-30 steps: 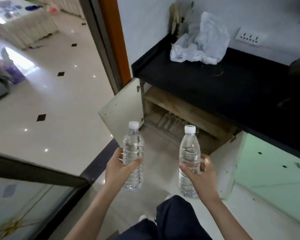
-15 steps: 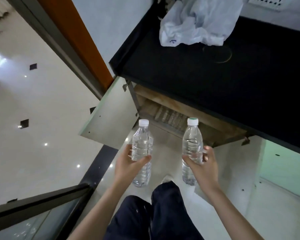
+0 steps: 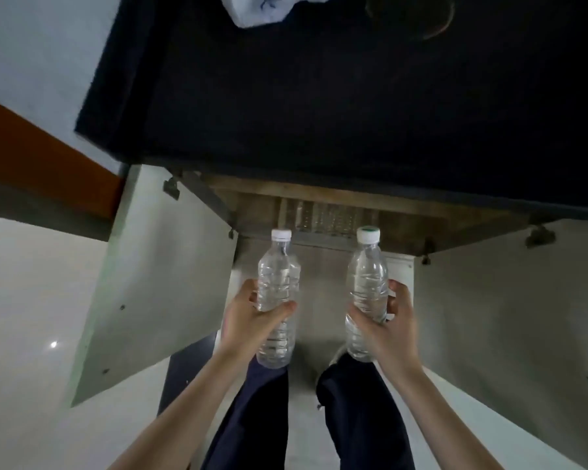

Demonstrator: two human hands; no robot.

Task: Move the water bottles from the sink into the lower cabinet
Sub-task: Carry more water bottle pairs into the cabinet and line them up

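Observation:
My left hand [image 3: 248, 320] grips a clear water bottle with a white cap [image 3: 278, 276], held upright. A second clear bottle with a white and green cap [image 3: 368, 276] stands upright in my right hand [image 3: 392, 325]. Both bottles hang in front of the open lower cabinet [image 3: 404, 228], whose wooden shelf edge shows under the black countertop [image 3: 319, 96]. Several bottles [image 3: 326, 218] lie side by side inside the cabinet, just beyond the two caps. The sink is out of view.
The left cabinet door [image 3: 157, 283] and the right cabinet door [image 3: 510, 317] swing open on either side of me. A white plastic bag [image 3: 262, 8] lies at the back of the counter. My legs in dark trousers [image 3: 252, 418] stand below.
I have stepped closer and face the cabinet squarely, looking further down. Both bottles stay in my hands, now level with the cabinet opening and its two open doors.

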